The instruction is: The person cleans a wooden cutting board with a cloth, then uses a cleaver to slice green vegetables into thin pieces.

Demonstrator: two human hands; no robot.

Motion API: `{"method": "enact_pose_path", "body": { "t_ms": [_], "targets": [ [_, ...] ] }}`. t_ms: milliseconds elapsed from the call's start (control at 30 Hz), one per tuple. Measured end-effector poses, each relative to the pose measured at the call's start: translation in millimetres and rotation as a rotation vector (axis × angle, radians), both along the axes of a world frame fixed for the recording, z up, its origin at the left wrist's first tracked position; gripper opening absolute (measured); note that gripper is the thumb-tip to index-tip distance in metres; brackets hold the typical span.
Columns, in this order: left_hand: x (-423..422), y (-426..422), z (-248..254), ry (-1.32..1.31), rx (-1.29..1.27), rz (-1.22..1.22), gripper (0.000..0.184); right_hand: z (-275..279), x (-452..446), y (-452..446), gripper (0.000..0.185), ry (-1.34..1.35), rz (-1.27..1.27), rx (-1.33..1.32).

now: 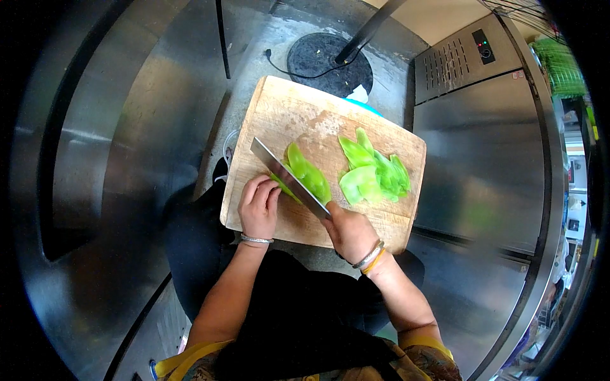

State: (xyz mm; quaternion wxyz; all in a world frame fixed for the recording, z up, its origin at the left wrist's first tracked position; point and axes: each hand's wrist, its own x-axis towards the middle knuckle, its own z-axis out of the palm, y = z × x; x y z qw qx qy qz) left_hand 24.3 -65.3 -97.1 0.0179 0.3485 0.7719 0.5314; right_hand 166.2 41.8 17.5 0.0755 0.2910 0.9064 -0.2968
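My right hand is wrapped round the handle of a broad-bladed cleaver. Its blade slants across the wooden cutting board, over bright green vegetable. On the blade's left side, my left hand has its fingers curled down onto a piece of green vegetable, partly hidden by the fingers and blade. Just right of the blade lie more thin green vegetable slices. A separate pile of pale green slices rests on the board's right half. The vegetable's exact kind is unclear.
The board sits over my lap, its far end near a round black base with a pole and black cord. A stainless steel refrigerator stands at right. Steel panels line the left.
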Motion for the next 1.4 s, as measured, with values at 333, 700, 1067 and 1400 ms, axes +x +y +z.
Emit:
{"method": "enact_pose_path", "body": {
  "t_ms": [333,700,1067,1400],
  "targets": [
    [-2,0,2,0.015,-0.008,-0.002,0.010,1,3,2,0.019,0.030,-0.020,-0.035],
    [-1,1,4,0.010,-0.027,0.021,0.014,-12,5,10,0.020,0.015,-0.020,-0.123],
    [-2,-1,2,-0.040,-0.032,0.037,0.013,-11,-1,17,0.022,-0.002,0.050,-0.160],
    [0,1,8,0.047,-0.097,0.006,0.020,-46,-14,20,0.027,0.037,0.038,-0.081]
  ]
}}
